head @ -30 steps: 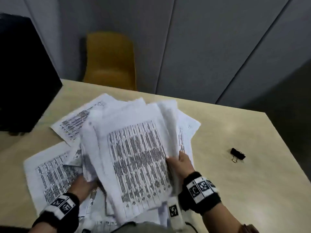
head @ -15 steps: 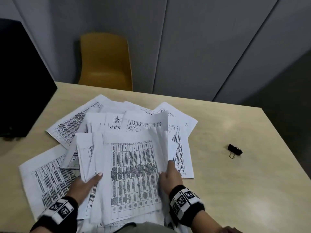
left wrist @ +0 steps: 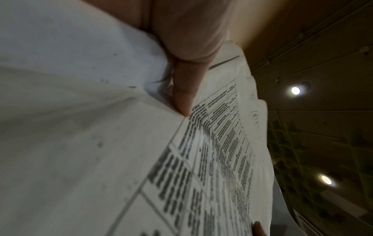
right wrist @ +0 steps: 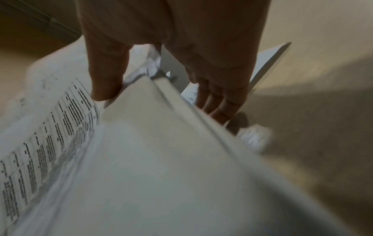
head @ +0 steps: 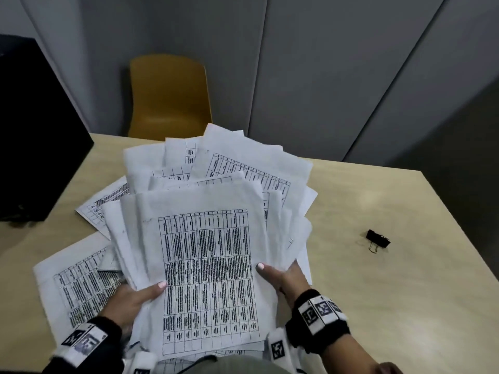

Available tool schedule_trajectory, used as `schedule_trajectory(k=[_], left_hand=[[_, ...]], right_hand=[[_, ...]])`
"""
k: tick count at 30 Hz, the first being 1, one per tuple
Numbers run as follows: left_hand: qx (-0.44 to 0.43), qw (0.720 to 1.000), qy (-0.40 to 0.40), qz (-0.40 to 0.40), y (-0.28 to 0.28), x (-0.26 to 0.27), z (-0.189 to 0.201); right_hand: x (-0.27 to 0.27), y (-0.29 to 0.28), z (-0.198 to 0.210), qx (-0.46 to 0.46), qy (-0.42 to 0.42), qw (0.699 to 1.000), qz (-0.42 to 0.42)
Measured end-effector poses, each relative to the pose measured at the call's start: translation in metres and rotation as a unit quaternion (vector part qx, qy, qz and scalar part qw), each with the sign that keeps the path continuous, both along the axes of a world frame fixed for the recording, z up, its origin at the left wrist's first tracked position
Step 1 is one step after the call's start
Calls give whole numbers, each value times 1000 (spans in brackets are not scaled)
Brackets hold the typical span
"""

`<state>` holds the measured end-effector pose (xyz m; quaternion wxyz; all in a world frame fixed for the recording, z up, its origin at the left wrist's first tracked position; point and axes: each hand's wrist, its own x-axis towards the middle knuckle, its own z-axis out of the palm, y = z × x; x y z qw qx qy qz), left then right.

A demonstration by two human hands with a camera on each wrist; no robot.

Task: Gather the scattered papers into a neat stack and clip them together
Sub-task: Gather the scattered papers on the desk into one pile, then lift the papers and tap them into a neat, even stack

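Over the beige tabletop (head: 378,306), both hands, left hand (head: 129,303) and right hand (head: 283,276), pinched a fanned bundle of white printed papers (head: 210,265); loosely held, its uneven sheets could slip.

**Both hands gripping the paper bundle**

Your left hand (head: 129,300) is pinching the bundle of papers (head: 205,265) at its left edge, thumb lying on top. Your right hand (head: 283,278) is gripping the bundle's right edge, thumb over, fingers (right wrist: 218,105) curling beneath. Both wrists are wearing marker bands.
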<state>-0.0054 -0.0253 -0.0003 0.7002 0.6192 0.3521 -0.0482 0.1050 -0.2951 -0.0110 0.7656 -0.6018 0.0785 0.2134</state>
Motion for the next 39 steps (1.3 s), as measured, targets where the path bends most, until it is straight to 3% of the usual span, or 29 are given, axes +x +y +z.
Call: schedule_trajectory(k=[3,9,14,17,20,22,24,26,29,33,37,39], left_hand=[[-18,1000,-12,1,-10,2,12],[-4,1000,-11,-25,-14,13,3],[48,994,-13,-96,-16,22,-8],[85,996,-37,-8,3,20,-10],[276,949,12,151,40,14,-10],[391,900,133,142,65,9,-14],[413,876,237,80,83,10,-22],[404,880,248,36,88,18,-30],[399,895,201,8,77,36,-31],[352,927,124,44,50,55,-14],[308,940,123,76,43,57,-5],[276,952,123,50,43,46,-6]], right_hand=[[2,0,-9,-8,12,999,-31],[0,-17,-7,-23,84,994,65],[-1,-25,-21,-176,91,979,-41],[0,-42,-16,-150,108,980,-76],[1,-57,-12,-104,130,983,-82],[0,-63,-16,-91,154,980,-83],[0,-65,-19,-99,161,979,-81],[0,-64,-15,-112,167,977,-74],[-1,-60,-7,-123,170,976,-63],[1,-62,-17,-137,174,974,-56],[0,-61,-10,-138,180,973,-35],[1,-62,-5,-148,180,972,-23]])
